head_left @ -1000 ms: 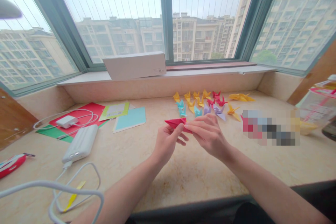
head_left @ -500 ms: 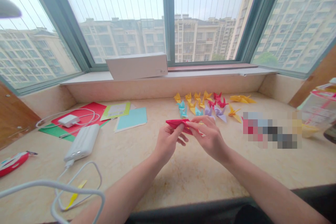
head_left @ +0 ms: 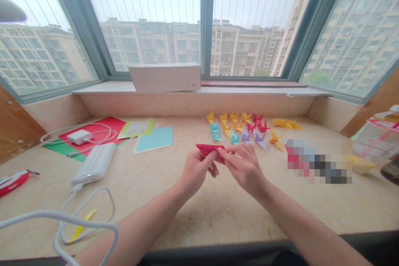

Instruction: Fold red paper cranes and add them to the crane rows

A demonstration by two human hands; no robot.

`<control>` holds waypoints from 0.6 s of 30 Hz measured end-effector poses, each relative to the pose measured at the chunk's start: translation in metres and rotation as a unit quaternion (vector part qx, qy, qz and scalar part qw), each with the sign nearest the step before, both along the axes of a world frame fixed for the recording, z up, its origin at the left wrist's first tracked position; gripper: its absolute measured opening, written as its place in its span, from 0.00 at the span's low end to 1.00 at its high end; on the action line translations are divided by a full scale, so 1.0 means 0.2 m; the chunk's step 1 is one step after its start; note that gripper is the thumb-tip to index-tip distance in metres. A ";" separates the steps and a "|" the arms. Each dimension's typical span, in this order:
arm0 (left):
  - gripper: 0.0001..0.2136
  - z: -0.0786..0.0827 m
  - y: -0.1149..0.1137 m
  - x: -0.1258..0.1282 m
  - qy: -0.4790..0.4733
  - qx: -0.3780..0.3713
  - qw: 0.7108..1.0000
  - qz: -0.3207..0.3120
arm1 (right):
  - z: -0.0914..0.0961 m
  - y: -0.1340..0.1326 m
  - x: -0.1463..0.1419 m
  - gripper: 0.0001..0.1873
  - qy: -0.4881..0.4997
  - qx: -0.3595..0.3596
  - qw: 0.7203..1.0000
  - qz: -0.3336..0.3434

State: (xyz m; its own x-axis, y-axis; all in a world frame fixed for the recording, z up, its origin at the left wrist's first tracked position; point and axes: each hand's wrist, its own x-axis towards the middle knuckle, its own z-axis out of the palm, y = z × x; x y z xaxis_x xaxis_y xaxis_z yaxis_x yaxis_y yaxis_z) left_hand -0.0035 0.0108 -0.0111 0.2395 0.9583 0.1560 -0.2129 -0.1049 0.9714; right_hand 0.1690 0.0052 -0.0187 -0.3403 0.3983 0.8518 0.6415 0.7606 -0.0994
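Note:
Both my hands meet above the middle of the stone sill [head_left: 174, 199] on a red folded paper piece [head_left: 208, 149]. My left hand [head_left: 197, 170] pinches its near left side with thumb and fingers closed. My right hand [head_left: 243, 165] grips its right end, fingers curled over the paper. Just behind the hands stands a cluster of finished paper cranes [head_left: 240, 126] in yellow, blue, red and purple.
Coloured paper sheets [head_left: 153, 139] lie at the left, beside a white charger [head_left: 80, 136] with a coiled cable and a white power bank [head_left: 94, 163]. A white box [head_left: 165, 76] rests on the window ledge. A clear container [head_left: 375, 137] stands at the right.
My hands have stayed on the red paper, with the fingers of the right hand shifting along its right end. The view has tilted down a little.

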 end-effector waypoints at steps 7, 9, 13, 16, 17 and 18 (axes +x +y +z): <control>0.16 -0.01 0.00 0.00 0.003 -0.007 1.000 0.019 | 0.00 -0.01 -0.01 0.17 -0.083 0.007 0.996 -0.034; 0.16 -0.01 0.00 0.00 -0.002 -0.013 1.000 0.024 | -0.01 -0.01 -0.01 0.18 -0.102 0.009 0.994 -0.042; 0.16 0.00 0.02 0.00 -0.014 -0.019 0.999 0.033 | -0.03 0.01 -0.01 0.19 -0.115 0.013 0.992 -0.049; 0.17 -0.02 0.03 0.00 -0.013 -0.024 0.999 0.032 | -0.05 0.02 -0.01 0.19 -0.117 0.011 0.992 -0.045; 0.18 -0.02 0.04 0.00 -0.012 -0.026 0.999 0.031 | -0.06 0.02 -0.01 0.19 -0.118 0.010 0.992 -0.043; 0.18 -0.03 0.05 -0.01 -0.009 -0.029 0.999 0.028 | -0.06 0.03 -0.01 0.19 -0.121 0.007 0.992 -0.042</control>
State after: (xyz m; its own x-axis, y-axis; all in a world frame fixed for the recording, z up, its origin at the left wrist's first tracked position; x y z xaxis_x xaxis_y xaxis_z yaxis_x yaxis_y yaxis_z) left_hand -0.0048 0.0205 -0.0168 0.1820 0.9779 0.1031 -0.2259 -0.0604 0.9723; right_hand 0.1663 0.0105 -0.0307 -0.5020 0.4215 0.7552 0.7058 0.7044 0.0760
